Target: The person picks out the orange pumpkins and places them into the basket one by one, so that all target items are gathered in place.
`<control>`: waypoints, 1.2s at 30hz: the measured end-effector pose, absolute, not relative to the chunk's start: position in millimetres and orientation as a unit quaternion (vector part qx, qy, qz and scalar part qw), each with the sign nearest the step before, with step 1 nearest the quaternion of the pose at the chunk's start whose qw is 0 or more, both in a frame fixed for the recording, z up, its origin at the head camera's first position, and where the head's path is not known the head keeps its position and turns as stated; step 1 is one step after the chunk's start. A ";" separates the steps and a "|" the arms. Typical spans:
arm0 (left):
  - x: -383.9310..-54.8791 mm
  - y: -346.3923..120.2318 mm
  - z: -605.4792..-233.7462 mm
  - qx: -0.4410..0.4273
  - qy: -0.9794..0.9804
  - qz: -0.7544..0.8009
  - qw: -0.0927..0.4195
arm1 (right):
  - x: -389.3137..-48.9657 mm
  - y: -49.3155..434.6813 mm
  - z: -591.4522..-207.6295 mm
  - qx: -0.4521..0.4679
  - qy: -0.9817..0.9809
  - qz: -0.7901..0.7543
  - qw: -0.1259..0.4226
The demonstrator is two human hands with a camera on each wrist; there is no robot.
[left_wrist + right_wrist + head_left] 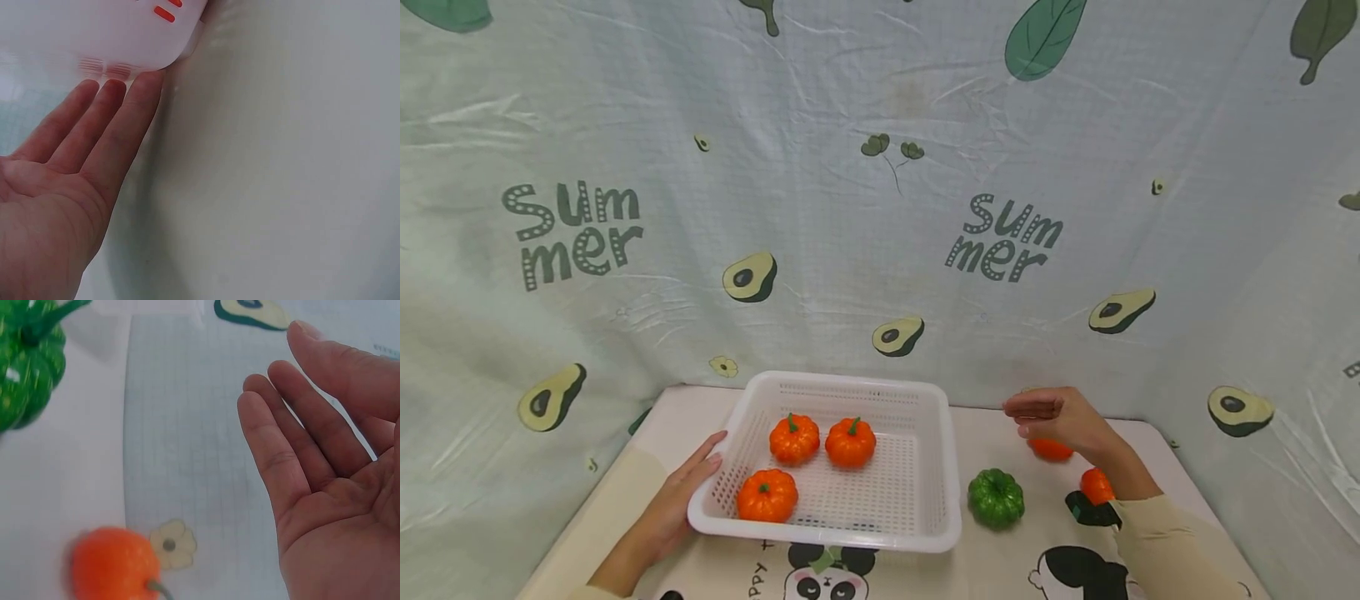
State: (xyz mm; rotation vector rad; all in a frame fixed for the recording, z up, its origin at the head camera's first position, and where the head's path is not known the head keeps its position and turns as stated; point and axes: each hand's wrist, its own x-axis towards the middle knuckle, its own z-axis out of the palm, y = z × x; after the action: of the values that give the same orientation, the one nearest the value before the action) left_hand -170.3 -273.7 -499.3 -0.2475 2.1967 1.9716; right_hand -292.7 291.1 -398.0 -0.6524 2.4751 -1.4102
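Now, a pale printed cloth (835, 208) fills the whole background, and before it stretches the light table (977, 442). On that sits my white basket (823, 535), three orange pumpkins inside: one at back left (793, 439), one beside it (850, 442), one at front left (767, 496). My left hand (681, 500) rests against the basket's left side, fingers long and straight! Over on the other flank, my right hand (1060, 417) hangs loosely spread, holding nothing, hiding part of an orange vegetable (1051, 452). A green pumpkin (996, 499) stands just beside the basket. Near my right sleeve (1165, 533), a smaller orange piece (1097, 485) shows, partly hidden.
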 end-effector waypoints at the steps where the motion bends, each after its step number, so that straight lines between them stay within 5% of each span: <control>1: -170.3 -274.0 -499.2 -0.083 0.737 0.664 0.089 | -293.0 295.3 -397.8 -0.218 0.844 -0.478 0.107; 36: -169.0 -274.9 -494.8 -0.078 0.742 0.659 0.092 | -255.8 420.0 -469.4 -0.037 0.918 -0.394 0.030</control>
State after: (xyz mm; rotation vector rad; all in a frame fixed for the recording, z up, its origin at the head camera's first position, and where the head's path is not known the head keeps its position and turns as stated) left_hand -169.0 -274.9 -494.8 -0.2331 2.2041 1.9590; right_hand -255.8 420.0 -469.4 -0.1132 2.8294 -1.2161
